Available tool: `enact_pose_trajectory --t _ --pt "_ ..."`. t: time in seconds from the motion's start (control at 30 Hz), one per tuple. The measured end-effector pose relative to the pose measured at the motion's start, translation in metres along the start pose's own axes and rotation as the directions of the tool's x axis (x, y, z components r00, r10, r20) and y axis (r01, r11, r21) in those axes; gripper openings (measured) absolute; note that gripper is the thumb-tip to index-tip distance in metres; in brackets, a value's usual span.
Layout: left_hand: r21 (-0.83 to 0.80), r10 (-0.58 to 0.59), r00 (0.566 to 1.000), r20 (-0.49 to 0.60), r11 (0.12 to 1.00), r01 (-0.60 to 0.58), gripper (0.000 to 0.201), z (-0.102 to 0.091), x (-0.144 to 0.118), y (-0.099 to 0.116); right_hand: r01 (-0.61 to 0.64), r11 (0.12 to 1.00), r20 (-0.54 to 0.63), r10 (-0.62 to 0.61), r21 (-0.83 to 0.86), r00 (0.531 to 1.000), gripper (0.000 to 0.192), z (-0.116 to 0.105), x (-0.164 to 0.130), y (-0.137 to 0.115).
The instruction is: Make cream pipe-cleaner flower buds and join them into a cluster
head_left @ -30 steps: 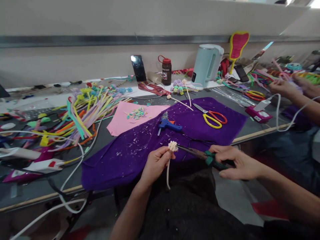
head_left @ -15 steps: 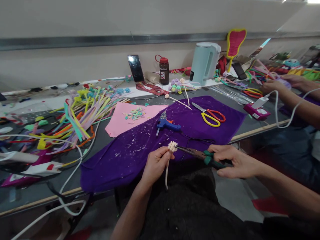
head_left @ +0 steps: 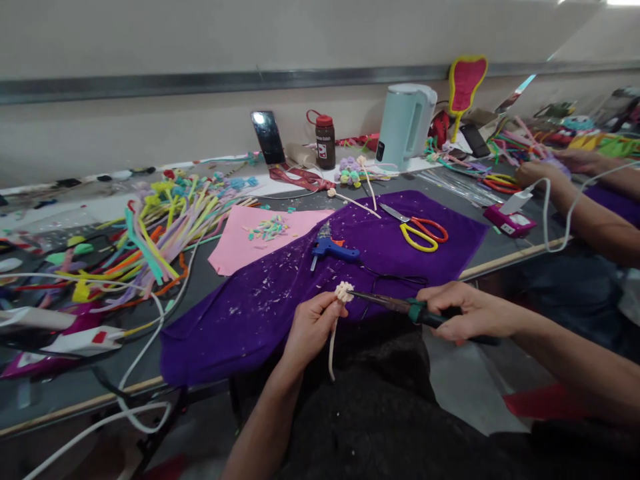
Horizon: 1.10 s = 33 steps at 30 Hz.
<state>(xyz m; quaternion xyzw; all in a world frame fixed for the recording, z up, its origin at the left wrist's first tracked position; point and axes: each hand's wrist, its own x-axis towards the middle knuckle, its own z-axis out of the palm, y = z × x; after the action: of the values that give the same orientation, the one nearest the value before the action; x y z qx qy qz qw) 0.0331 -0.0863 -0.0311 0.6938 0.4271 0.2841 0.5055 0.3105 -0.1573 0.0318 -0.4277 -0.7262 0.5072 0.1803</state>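
Note:
Between the thumb and fingers of my left hand (head_left: 313, 327) is a small cream pipe-cleaner flower (head_left: 345, 292), its stem hanging down below. My right hand (head_left: 467, 312) is wrapped round the dark green handles of long-nose pliers (head_left: 390, 302). The plier tips reach the right side of the flower; whether they grip a piece of it I cannot tell. Just beyond my hands, a blue glue gun (head_left: 335, 249) lies on a purple cloth (head_left: 240, 333). Scissors (head_left: 423, 227) with one red and one yellow handle rest on the cloth farther right.
Small pastel pieces lie on a pink sheet (head_left: 230, 247). Coloured pipe cleaners (head_left: 170, 233) heap up at the left, near white cables. Behind stand a phone (head_left: 269, 138), a brown bottle (head_left: 325, 143) and a pale blue kettle (head_left: 405, 127). Another person's hands (head_left: 545, 173) work at the right.
My right hand has closed tighter round the plier handles, which have come together. The flower stays in my left hand. The whole view has shifted slightly.

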Motion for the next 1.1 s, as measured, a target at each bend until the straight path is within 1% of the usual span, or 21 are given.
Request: enact_pose_trajectory --t 0.13,0.2,0.23,0.3,0.37,0.43,0.53,0.63,0.73,0.9,1.0,1.1 --pt "0.002 -0.001 1.000 -0.004 1.000 0.001 0.025 0.001 0.000 -0.002 -0.043 0.992 0.034 0.040 0.118 0.999 0.028 -0.004 0.003 -0.001" --pt "-0.009 -0.010 1.000 -0.002 1.000 0.010 0.025 0.001 0.000 -0.004 -0.057 0.988 0.047 0.050 0.147 0.998 0.028 -0.005 0.005 -0.003" --pt "-0.023 -0.017 1.000 -0.003 1.000 0.017 0.025 0.001 0.000 -0.004 -0.056 0.989 0.043 0.050 0.134 0.998 0.027 -0.005 0.006 -0.003" --pt "-0.069 -0.035 0.999 -0.004 0.997 0.035 0.025 0.001 0.000 -0.005 -0.036 0.998 0.009 0.036 0.055 0.999 0.028 -0.005 0.006 -0.005" --pt "-0.147 -0.058 0.998 0.010 0.987 0.058 0.026 0.000 0.001 -0.004 -0.012 0.999 -0.030 0.010 -0.052 0.999 0.030 -0.005 0.004 -0.008" --pt "-0.250 -0.088 0.996 0.035 0.964 0.094 0.028 -0.002 0.001 -0.002 0.010 0.991 -0.046 -0.016 -0.130 0.999 0.032 -0.005 0.000 -0.011" --pt "-0.380 -0.123 0.989 0.077 0.914 0.143 0.030 -0.006 0.001 0.000 0.033 0.982 -0.043 -0.042 -0.186 0.998 0.032 -0.006 -0.008 -0.015" --pt "-0.437 -0.115 0.985 0.131 0.885 0.162 0.031 -0.010 0.000 0.000 0.044 0.980 -0.056 -0.056 -0.195 0.997 0.031 -0.005 -0.011 -0.015" --pt "-0.457 -0.099 0.978 0.183 0.872 0.173 0.031 -0.014 -0.002 -0.001 0.070 0.982 -0.073 -0.084 -0.174 0.994 0.032 -0.001 -0.007 -0.011" --pt "-0.445 -0.081 0.965 0.250 0.875 0.189 0.031 -0.018 -0.004 0.000 0.090 0.982 -0.058 -0.100 -0.164 0.993 0.030 0.004 0.002 -0.009" --pt "-0.438 -0.075 0.962 0.264 0.879 0.189 0.030 -0.018 -0.005 0.000 0.099 0.982 -0.048 -0.108 -0.159 0.993 0.029 0.004 0.004 -0.009" --pt "-0.409 -0.096 0.960 0.263 0.890 0.201 0.032 -0.018 -0.006 0.001 0.109 0.982 -0.043 -0.117 -0.152 0.992 0.029 0.005 0.004 -0.008"
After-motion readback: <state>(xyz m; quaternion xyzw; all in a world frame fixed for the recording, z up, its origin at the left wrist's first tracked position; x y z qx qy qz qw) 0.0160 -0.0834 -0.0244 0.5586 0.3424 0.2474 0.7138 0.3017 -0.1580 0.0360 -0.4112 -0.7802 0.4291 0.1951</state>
